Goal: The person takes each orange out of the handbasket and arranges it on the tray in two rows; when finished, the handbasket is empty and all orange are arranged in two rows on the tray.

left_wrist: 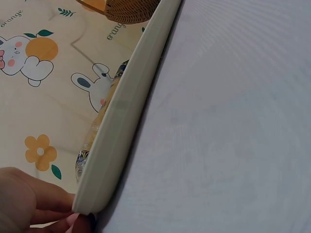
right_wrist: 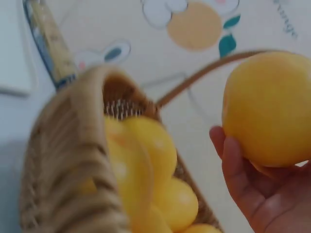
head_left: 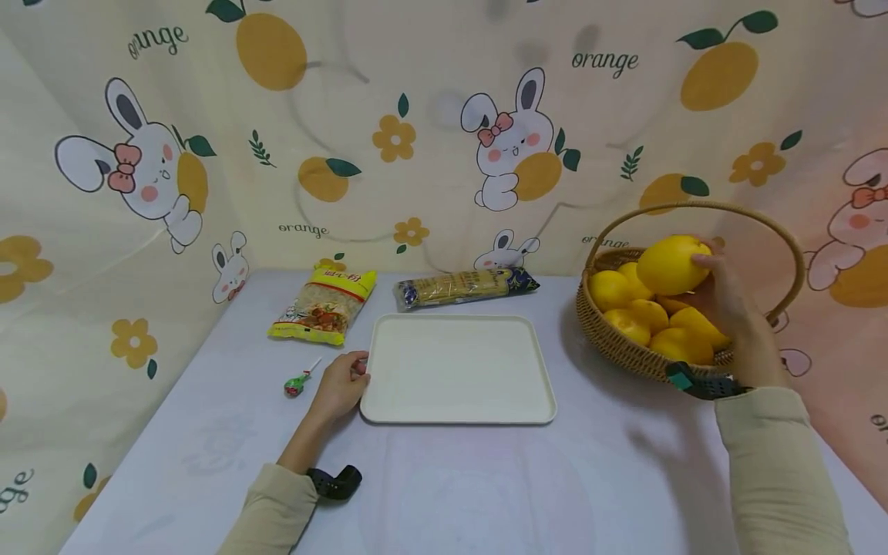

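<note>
My left hand [head_left: 341, 385] pinches the left edge of a white rectangular tray [head_left: 458, 370] on the table. From the left wrist, the fingertips show at the near corner of the tray's side wall [left_wrist: 114, 141]. On the right, my right hand [head_left: 738, 312] grips a large smooth yellow fruit [head_left: 671, 264], its kind unclear, above a wicker basket [head_left: 610, 343]. In the right wrist view the fingers [right_wrist: 234, 162] curl under this fruit [right_wrist: 269, 109]. Several yellow fruits [head_left: 627, 325] fill the basket below it. A tall arched handle [head_left: 794, 258] rises over them.
A yellow-and-clear food packet [head_left: 326, 304] lies behind the tray's left side. Beside it, a long pack of noodles [head_left: 465, 287] lies along the back edge. A wrapped lollipop [head_left: 297, 384] is left of my left hand. A printed cloth [head_left: 430, 193] hangs behind the table.
</note>
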The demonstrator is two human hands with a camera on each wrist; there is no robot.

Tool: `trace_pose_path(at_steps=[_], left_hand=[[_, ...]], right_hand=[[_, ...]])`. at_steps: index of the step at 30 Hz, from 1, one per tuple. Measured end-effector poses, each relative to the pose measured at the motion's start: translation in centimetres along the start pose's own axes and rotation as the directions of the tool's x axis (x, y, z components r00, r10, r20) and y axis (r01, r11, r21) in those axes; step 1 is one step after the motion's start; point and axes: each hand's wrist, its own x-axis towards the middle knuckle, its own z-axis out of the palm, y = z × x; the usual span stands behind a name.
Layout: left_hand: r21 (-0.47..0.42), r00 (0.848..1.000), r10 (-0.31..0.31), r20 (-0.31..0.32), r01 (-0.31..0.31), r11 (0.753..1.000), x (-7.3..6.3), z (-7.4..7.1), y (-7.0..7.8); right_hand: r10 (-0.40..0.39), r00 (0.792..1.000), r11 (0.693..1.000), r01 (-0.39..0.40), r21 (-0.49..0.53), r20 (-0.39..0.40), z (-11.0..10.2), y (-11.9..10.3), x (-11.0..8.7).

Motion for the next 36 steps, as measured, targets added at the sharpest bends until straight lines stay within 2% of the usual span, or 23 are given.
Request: trace_pose_path(at_steps=[2, 5, 10, 14, 18, 20, 22, 25, 32, 36], left_hand=[[-0.001, 1.000, -0.002, 0.000, 0.002, 1.000, 0.0, 0.0, 0.1], [-0.001, 1.000, 0.008, -0.009, -0.008, 1.000, 0.0, 0.0, 0.0], [-0.004, 1.000, 0.009, -0.011, -0.009, 1.000, -0.1, 0.1, 0.0], [-0.005, 1.000, 0.006, -0.007, -0.006, 1.000, 0.0, 0.2, 0.0], [0.001, 1.000, 0.009, -0.007, -0.009, 1.000, 0.0, 0.1, 0.0], [0.003, 1.000, 0.010, -0.007, -0.010, 1.000, 0.0, 0.1, 0.0], [0.003, 1.000, 0.008, -0.007, -0.008, 1.000, 0.0, 0.0, 0.1], [-0.004, 1.000, 0.000, -0.007, 0.000, 1.000, 0.0, 0.0, 0.1], [-0.002, 1.000, -0.008, -0.005, 0.007, 1.000, 0.1, 0.1, -0.2], [0.000, 1.000, -0.002, -0.011, 0.002, 1.000, 0.1, 0.3, -0.3]], right_hand=[[-0.026, 0.994, 0.993, 0.013, 0.120, 0.107, 0.4, 0.1, 0.1], [-0.052, 0.976, 0.978, 0.007, 0.209, 0.213, 1.4, 0.4, 0.2], [-0.085, 0.943, 0.973, 0.009, 0.232, 0.322, 4.0, 0.7, 0.4], [-0.090, 0.934, 0.990, 0.046, 0.133, 0.346, 6.6, 1.0, 0.5], [-0.038, 0.943, 0.997, 0.058, -0.053, 0.330, 9.6, 1.8, 0.9], [0.012, 0.959, 0.983, 0.041, -0.181, 0.282, 11.1, 2.5, 1.2], [0.068, 0.970, 0.956, 0.004, -0.295, 0.233, 12.4, 3.5, 1.7], [0.137, 0.975, 0.910, -0.052, -0.412, 0.178, 14.4, 5.3, 2.7], [0.225, 0.943, 0.894, -0.099, -0.436, 0.247, 19.1, 9.9, 5.7], [0.236, 0.939, 0.870, -0.091, -0.484, 0.249, 21.7, 12.2, 7.3]])
